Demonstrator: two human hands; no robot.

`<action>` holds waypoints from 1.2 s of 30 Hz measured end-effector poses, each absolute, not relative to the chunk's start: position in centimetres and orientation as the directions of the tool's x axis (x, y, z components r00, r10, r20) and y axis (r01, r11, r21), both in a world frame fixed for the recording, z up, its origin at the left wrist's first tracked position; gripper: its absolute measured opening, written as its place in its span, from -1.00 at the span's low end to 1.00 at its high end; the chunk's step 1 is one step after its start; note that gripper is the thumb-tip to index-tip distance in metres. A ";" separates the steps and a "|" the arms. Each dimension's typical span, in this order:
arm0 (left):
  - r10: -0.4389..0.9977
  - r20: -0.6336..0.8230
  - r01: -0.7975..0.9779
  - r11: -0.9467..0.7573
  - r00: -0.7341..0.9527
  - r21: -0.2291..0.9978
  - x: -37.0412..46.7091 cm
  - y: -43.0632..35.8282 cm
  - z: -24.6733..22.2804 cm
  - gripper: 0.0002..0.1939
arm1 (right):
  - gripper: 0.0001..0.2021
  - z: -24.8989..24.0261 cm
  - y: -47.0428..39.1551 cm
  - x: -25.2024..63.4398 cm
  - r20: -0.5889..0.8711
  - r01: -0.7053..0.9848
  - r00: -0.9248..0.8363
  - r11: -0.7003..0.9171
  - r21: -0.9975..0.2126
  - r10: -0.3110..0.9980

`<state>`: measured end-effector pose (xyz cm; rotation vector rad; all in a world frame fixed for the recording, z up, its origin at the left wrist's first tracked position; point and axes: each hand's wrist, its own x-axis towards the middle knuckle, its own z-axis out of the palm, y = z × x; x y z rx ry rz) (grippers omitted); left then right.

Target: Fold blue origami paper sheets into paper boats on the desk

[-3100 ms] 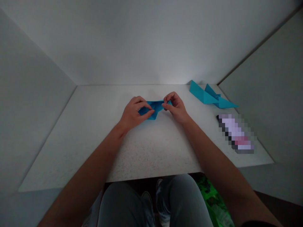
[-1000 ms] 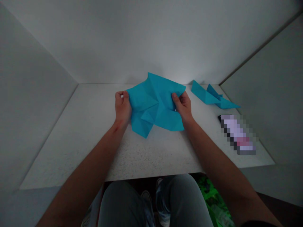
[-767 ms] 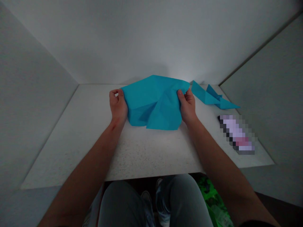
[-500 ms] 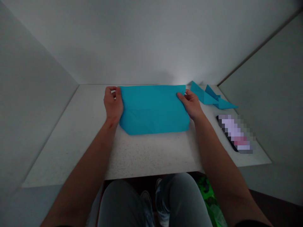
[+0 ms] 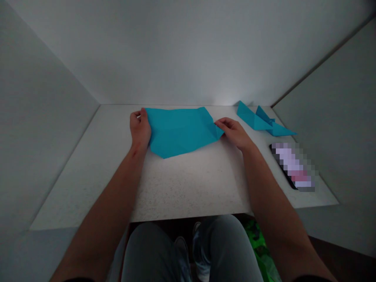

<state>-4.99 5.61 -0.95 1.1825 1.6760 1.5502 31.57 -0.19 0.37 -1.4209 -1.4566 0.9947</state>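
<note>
A blue sheet of paper [image 5: 182,131] is held above the white table, its right side bent and its lower left corner cut off at a slant. My left hand [image 5: 141,127] pinches the sheet's upper left corner between thumb and curled fingers. At the right side of the sheet, my right hand [image 5: 233,131] grips a small bent part between thumb and fingertips. Some fingers of both hands are hidden.
Two folded blue paper shapes [image 5: 264,123] lie at the back right of the white table [image 5: 188,192]. In front of them is a phone [image 5: 290,166] with a blurred screen. Walls [image 5: 182,51] close in the back and both sides. A green bag [image 5: 261,250] sits below the table.
My right hand has moved left and slightly down from the upper right corner to the right edge. The sheet, flat and rectangular before, is now bent on its right side.
</note>
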 end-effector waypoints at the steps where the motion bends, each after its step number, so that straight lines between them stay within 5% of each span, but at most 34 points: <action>1: 0.895 0.124 0.210 -0.034 -0.429 0.977 -4.8 5.5 -0.9 -0.49 | -0.31 0.4 -0.1 31.6 0.055 0.344 0.066 0.029 -0.938 0.996; 5: 0.974 -0.036 0.152 0.072 -0.225 0.986 -3.8 4.7 -0.5 -0.40 | -0.24 0.4 -0.1 32.0 0.065 0.495 0.221 -0.055 -0.867 0.973; 11: 0.989 -0.079 0.112 0.065 0.127 0.992 -3.2 3.2 0.4 -0.10 | -0.66 0.3 -0.4 32.9 0.073 0.762 0.127 -0.050 -0.646 0.989; 14: 0.904 -0.117 0.110 0.078 0.412 0.991 -3.4 2.5 0.9 0.18 | -0.79 -0.1 -0.1 33.7 0.094 0.783 0.166 -0.073 -0.618 0.982; 17: 0.839 -0.130 0.118 0.080 0.528 0.990 -3.4 2.2 1.0 0.16 | -0.82 -0.6 0.4 34.8 0.177 0.749 0.242 -0.068 -0.659 0.954; 22: 0.933 -0.240 0.185 0.195 0.267 0.963 -2.5 2.6 0.6 -0.38 | -0.78 -1.4 1.0 35.6 0.249 0.660 0.369 -0.064 -0.749 0.895; 25: 0.981 -0.173 0.226 0.149 0.091 0.963 -2.0 2.9 0.5 -0.50 | -0.76 -1.6 1.2 35.6 0.250 0.644 0.377 -0.058 -0.763 0.892; 32: 0.925 0.263 0.362 -0.155 -0.273 0.919 -3.1 3.6 0.8 -0.44 | -0.66 -1.3 1.2 35.1 0.181 0.448 0.417 -0.028 -0.894 0.891; 36: 0.843 0.476 0.401 -0.357 -0.249 0.844 -2.3 1.4 2.9 -0.57 | -0.50 -0.7 0.4 32.1 0.078 0.346 0.192 0.007 -0.938 0.978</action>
